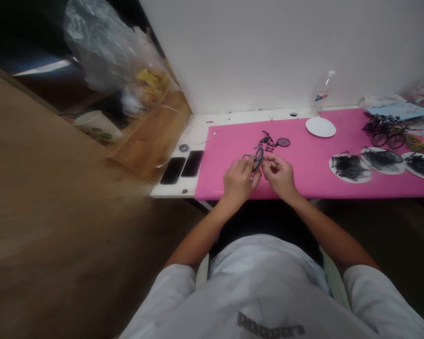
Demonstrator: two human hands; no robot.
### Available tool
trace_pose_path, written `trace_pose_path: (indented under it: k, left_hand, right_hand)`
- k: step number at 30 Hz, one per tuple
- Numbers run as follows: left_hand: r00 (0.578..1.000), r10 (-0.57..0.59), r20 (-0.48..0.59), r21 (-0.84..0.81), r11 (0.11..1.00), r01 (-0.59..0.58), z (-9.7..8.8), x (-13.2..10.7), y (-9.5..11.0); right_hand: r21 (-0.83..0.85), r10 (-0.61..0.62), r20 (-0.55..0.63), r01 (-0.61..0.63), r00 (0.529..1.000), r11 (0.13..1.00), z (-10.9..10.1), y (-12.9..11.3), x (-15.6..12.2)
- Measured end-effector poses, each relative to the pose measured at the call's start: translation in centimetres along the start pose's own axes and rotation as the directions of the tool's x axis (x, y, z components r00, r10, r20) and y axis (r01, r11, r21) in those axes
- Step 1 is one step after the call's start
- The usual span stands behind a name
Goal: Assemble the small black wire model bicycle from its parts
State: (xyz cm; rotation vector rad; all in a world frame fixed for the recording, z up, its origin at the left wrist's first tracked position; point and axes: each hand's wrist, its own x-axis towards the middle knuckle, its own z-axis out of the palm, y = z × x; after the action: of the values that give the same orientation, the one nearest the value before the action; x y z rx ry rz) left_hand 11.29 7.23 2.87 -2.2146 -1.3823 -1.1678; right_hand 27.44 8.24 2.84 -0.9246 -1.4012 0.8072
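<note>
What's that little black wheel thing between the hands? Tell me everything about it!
It is a small dark round wheel, plastic by its look. It stands on edge over the pink table mat, pinched by the left hand and the right hand. More small dark parts lie behind it. Finer detail is blurred.

I log one white desk (pixel 198 129) with a pink mat (pixel 311 174) laid on it. On the bare strip lie two black phones (pixel 182 167). On the mat I count a loose black wheel (pixel 283 142), a plain white round plate (pixel 320 126), three white plates (pixel 349 180) heaped with black parts, and black model bicycles (pixel 387 132).
</note>
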Motion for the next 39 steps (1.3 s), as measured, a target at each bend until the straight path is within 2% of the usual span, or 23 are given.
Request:
trace_pose_path:
  k: [2,5,8,10,14,20,22,25,27,32,39]
  left_hand:
    - [1.000,-0.008,0.004,-0.017,1.000,0.008,0.0,0.0,0.0]
    - [1.000,-0.020,0.012,-0.061,0.998,0.021,-0.2,0.1,0.1]
    - [1.000,-0.020,0.012,-0.103,0.994,0.021,-0.6,0.3,0.5]
    - [1.000,-0.007,0.006,-0.121,0.993,0.008,-0.9,0.3,0.7]
    - [0.999,-0.002,0.039,-0.143,0.990,0.007,-1.4,0.4,0.8]
    - [1.000,-0.013,0.024,-0.157,0.988,0.017,-1.6,0.4,0.8]
    - [1.000,-0.007,0.013,-0.205,0.979,0.010,-1.8,0.5,0.9]
    - [0.999,-0.011,0.032,-0.320,0.947,0.020,-2.6,0.7,1.3]
    - [0.997,-0.027,0.074,-0.375,0.926,0.053,-3.1,0.9,1.5]
    - [0.992,-0.047,0.119,-0.403,0.911,0.091,-3.9,1.0,1.8]
    - [0.992,-0.042,0.116,-0.436,0.895,0.089,-3.5,1.1,1.5]
  right_hand:
    - [-0.070,-0.058,-0.022,0.057,0.998,0.996,-0.1,0.0,-0.1]
    - [-0.220,-0.243,-0.050,0.227,0.969,0.949,-0.4,0.0,-0.1]
    - [-0.373,-0.467,-0.003,0.433,0.884,0.821,-1.1,0.2,0.2]
    - [-0.454,-0.541,0.069,0.509,0.838,0.731,-1.8,0.4,0.5]
    - [-0.550,-0.562,0.171,0.552,0.809,0.627,-2.5,0.3,0.8]
    - [-0.477,-0.654,0.108,0.616,0.749,0.627,-1.9,-0.3,0.8]
    - [-0.513,-0.689,0.146,0.650,0.710,0.561,-2.0,-0.3,0.8]
    - [-0.607,-0.735,0.232,0.685,0.637,0.403,-2.6,0.0,1.0]
    - [-0.640,-0.739,0.260,0.684,0.622,0.351,-3.0,0.2,1.0]
    - [-0.607,-0.725,0.253,0.689,0.641,0.396,-3.2,0.3,1.1]
    - [-0.528,-0.715,0.223,0.699,0.662,0.482,-2.8,0.3,1.1]
